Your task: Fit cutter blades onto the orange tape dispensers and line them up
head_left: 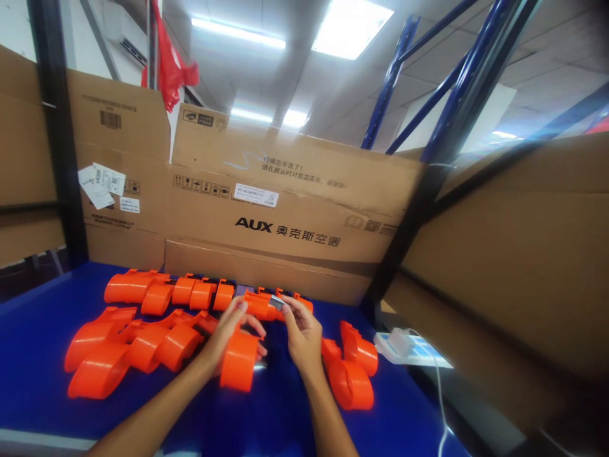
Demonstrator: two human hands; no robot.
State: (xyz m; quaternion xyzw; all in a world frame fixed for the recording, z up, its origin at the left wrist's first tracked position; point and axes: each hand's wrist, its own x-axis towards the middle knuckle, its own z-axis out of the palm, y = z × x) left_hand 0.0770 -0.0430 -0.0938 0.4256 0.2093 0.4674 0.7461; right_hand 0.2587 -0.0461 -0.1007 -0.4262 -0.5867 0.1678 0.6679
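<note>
One orange holder (257,306) is up over a blue table (33,355) — the left hand (225,332) grips it. Fingers of the right hand (305,333) pinch a silver strip (276,303) at its end

An orange piece (238,363) covers part of the left hand (221,336), and whether it joins the orange part (257,306) above it cannot be told, while the fingertips of the right hand (304,331) hide one end of a small silvery strip (276,302). The back row of orange pieces (202,294) is partly screened there too. Print on the white label (255,195) is largely too small to read, the forearms (164,403) leave at the bottom edge, and the right-hand cardboard panel (518,266) is blurred and cut off.
</note>
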